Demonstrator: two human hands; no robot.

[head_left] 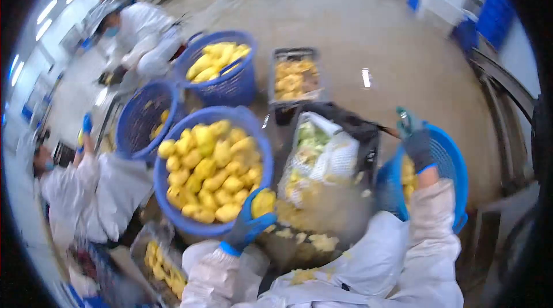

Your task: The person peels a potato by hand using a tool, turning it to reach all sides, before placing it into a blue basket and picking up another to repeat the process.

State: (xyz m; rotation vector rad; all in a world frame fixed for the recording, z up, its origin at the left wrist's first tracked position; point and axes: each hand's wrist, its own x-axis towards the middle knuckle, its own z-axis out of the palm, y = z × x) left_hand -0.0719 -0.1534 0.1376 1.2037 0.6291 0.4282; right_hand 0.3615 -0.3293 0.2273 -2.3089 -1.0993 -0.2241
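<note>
fruit (264, 203) in l. hand (247, 223), pt. hidden, r. hand (417, 142), hold unclear

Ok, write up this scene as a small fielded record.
Left hand: blue-gloved, fingers around a rounded yellow fruit
Right hand: dark-gloved, near the bright blue plastic basket; grip unclear
Beside left hand: round purple-blue plastic basket, heaped with yellow fruit
Between hands, farther out: white mesh sheet with pale green pieces
Others: two people in white clothing, on the image's left side
</note>
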